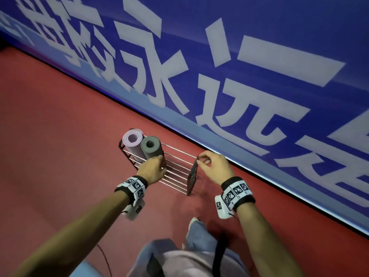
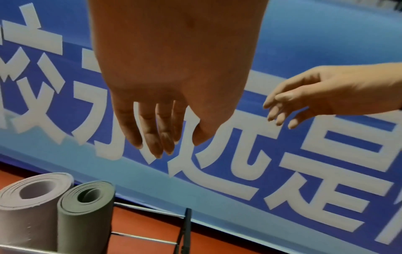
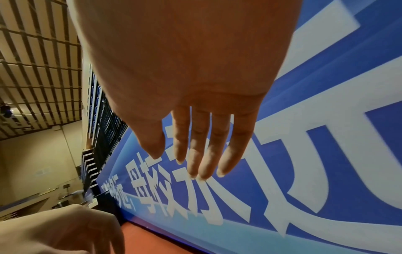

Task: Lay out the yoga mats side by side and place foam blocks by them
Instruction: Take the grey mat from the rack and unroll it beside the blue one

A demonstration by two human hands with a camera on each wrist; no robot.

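Observation:
Two rolled yoga mats stand upright at the left end of a low metal rack [image 1: 179, 166]: a lilac mat [image 1: 132, 144] and a grey mat [image 1: 151, 148] beside it. My left hand [image 1: 157, 164] hovers just right of the grey mat, fingers straight and holding nothing. The left wrist view shows that hand [image 2: 165, 137] above the lilac mat [image 2: 28, 214] and grey mat [image 2: 85, 220]. My right hand [image 1: 203, 159] is over the rack's dark right end panel [image 1: 192, 176], fingers relaxed and empty, as the right wrist view [image 3: 195, 154] confirms. No foam blocks are in view.
The rack stands on a red floor [image 1: 60, 126] against a blue banner wall [image 1: 259, 86] with large white characters. My legs and one shoe [image 1: 194, 221] are just behind the rack. A thin cable [image 1: 105, 258] lies on the floor at lower left.

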